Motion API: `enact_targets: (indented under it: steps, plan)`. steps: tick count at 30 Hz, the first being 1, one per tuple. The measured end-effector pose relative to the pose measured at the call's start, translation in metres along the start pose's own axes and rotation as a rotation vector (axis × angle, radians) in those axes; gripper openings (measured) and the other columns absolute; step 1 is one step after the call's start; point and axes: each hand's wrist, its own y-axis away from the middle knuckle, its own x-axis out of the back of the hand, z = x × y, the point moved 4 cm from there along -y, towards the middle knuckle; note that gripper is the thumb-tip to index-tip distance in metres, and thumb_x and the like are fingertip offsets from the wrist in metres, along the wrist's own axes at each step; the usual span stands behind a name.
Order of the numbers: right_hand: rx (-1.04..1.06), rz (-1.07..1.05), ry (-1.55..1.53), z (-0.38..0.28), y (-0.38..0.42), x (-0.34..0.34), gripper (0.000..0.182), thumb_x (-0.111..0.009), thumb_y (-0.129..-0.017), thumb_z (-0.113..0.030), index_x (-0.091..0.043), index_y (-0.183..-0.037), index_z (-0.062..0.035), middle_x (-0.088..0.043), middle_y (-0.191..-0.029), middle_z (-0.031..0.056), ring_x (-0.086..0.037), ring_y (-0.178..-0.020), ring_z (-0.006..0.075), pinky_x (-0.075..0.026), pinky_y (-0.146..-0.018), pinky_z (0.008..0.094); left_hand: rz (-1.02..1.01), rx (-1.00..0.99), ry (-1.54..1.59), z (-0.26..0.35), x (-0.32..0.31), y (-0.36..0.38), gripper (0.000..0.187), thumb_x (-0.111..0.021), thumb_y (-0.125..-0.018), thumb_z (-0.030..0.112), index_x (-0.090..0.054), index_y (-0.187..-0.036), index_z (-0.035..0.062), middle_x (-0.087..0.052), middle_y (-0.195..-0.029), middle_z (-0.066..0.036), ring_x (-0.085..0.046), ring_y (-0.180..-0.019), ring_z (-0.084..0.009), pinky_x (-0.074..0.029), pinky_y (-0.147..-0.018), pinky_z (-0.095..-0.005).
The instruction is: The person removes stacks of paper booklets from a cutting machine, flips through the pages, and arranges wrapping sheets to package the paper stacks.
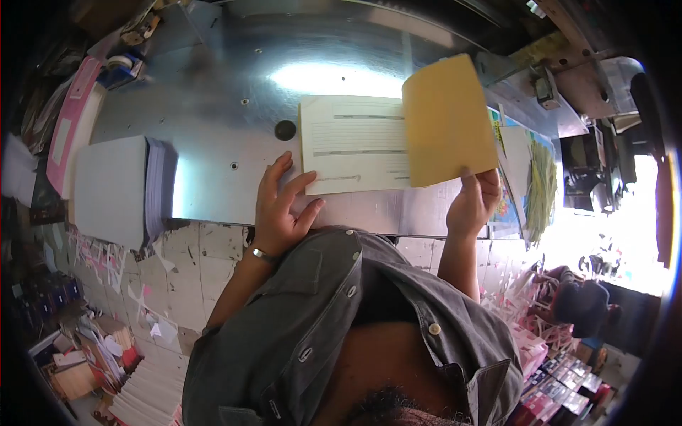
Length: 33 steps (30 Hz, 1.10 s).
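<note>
A form book [355,142] with white printed, lined pages lies on the metal table in front of me. Its yellow cover [447,121] is lifted and curves over the right part of the pages. My right hand [474,199] pinches the lower edge of this cover, thumb on the near face and the other fingers partly hidden. At the book's lower left corner, my left hand [283,202] has its fingers spread, one fingertip at the page edge. A metal watch band sits on the left wrist.
A thick white paper stack [112,192] stands at the table's left, beside a pink-edged stack [71,128]. A tape roll [122,67] lies at the back left. Sheets and green strips [541,188] lie at the right. Paper scraps [153,312] litter the floor.
</note>
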Motion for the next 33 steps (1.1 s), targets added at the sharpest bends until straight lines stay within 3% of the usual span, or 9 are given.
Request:
enact_targets:
  steps: [5, 12, 18, 21, 24, 25, 26, 32, 33]
  plan:
    - [-0.221, 0.220, -0.146, 0.026, 0.005, 0.047, 0.027, -0.057, -0.097, -0.005, -0.062, -0.123, 0.0032, -0.071, -0.114, 0.0111, -0.071, -0.095, 0.0207, -0.059, -0.084, 0.0391, 0.027, -0.023, -0.015, -0.004, -0.004, 0.001, 0.048, -0.084, -0.083, 0.014, -0.066, -0.127, 0.0079, -0.045, -0.153, -0.026, -0.054, -0.132, -0.0433, -0.048, -0.109, -0.0501]
    - [-0.380, 0.392, -0.268, 0.052, 0.015, 0.077, 0.029, -0.055, -0.098, -0.009, -0.061, -0.126, 0.0003, -0.070, -0.109, 0.0109, -0.072, -0.095, 0.0260, -0.061, -0.082, 0.0437, 0.012, -0.059, 0.005, -0.002, -0.005, 0.003, 0.052, -0.081, -0.087, 0.008, -0.060, -0.134, 0.0061, -0.042, -0.155, -0.028, -0.054, -0.134, -0.0410, -0.050, -0.108, -0.0477]
    - [-0.415, 0.467, -0.282, 0.060, 0.014, 0.090, 0.006, -0.056, -0.099, -0.010, -0.060, -0.101, -0.0058, -0.069, -0.103, 0.0091, -0.072, -0.095, 0.0271, -0.061, -0.084, 0.0481, 0.008, -0.059, -0.004, -0.004, -0.006, 0.004, 0.059, -0.084, -0.084, 0.009, -0.057, -0.136, 0.0046, -0.041, -0.155, -0.029, -0.052, -0.136, -0.0413, -0.048, -0.110, -0.0481]
    - [-0.420, 0.460, -0.288, 0.063, 0.013, 0.093, 0.004, -0.057, -0.099, -0.010, -0.059, -0.098, -0.0070, -0.069, -0.102, 0.0083, -0.072, -0.095, 0.0274, -0.061, -0.083, 0.0482, 0.013, -0.060, 0.088, -0.005, -0.003, 0.003, 0.073, -0.083, -0.088, 0.031, -0.049, -0.146, 0.0038, -0.037, -0.159, -0.026, -0.046, -0.142, -0.0383, -0.042, -0.115, -0.0492]
    - [-0.444, 0.446, -0.308, 0.068, 0.016, 0.096, 0.004, -0.058, -0.099, -0.010, -0.059, -0.098, -0.0074, -0.069, -0.101, 0.0080, -0.072, -0.095, 0.0288, -0.061, -0.082, 0.0492, 0.001, 0.142, 0.480, -0.019, 0.002, -0.013, 0.094, -0.075, -0.091, 0.056, -0.035, -0.157, 0.0025, -0.035, -0.160, -0.024, -0.039, -0.147, -0.0354, -0.034, -0.120, -0.0475]
    - [-0.463, 0.444, -0.317, 0.069, 0.018, 0.094, 0.004, -0.058, -0.099, -0.010, -0.060, -0.097, -0.0074, -0.069, -0.100, 0.0080, -0.072, -0.095, 0.0294, -0.061, -0.082, 0.0495, -0.083, 0.217, 0.485, -0.019, 0.007, -0.029, 0.098, -0.058, -0.096, 0.068, -0.027, -0.162, 0.0012, -0.035, -0.162, -0.021, -0.038, -0.148, -0.0322, -0.028, -0.123, -0.0451]
    - [-0.480, 0.437, -0.330, 0.070, 0.018, 0.091, 0.004, -0.058, -0.099, -0.010, -0.060, -0.097, -0.0074, -0.068, -0.100, 0.0079, -0.072, -0.095, 0.0300, -0.061, -0.082, 0.0499, -0.079, 0.214, 0.509, -0.029, 0.007, -0.041, 0.095, -0.056, -0.098, 0.066, -0.028, -0.162, 0.0020, -0.037, -0.162, -0.021, -0.038, -0.148, -0.0318, -0.028, -0.123, -0.0446]
    - [-0.524, 0.397, -0.450, 0.060, 0.028, 0.065, 0.032, -0.050, -0.108, -0.035, -0.055, -0.119, -0.0051, -0.060, -0.124, 0.0165, -0.065, -0.114, 0.0348, -0.058, -0.093, 0.0543, -0.242, 0.207, 0.587, -0.074, -0.011, -0.110, 0.077, -0.044, -0.107, 0.060, -0.032, -0.163, 0.0088, -0.043, -0.160, -0.017, -0.038, -0.149, -0.0284, -0.024, -0.125, -0.0425]
    - [-0.592, 0.377, -0.457, 0.056, 0.040, 0.053, 0.052, -0.042, -0.110, -0.048, -0.047, -0.138, -0.0034, -0.053, -0.136, 0.0204, -0.059, -0.123, 0.0366, -0.054, -0.100, 0.0543, -0.230, 0.202, 0.525, -0.075, -0.012, -0.115, 0.077, -0.044, -0.107, 0.060, -0.033, -0.163, 0.0085, -0.043, -0.160, -0.015, -0.039, -0.149, -0.0282, -0.025, -0.124, -0.0417]
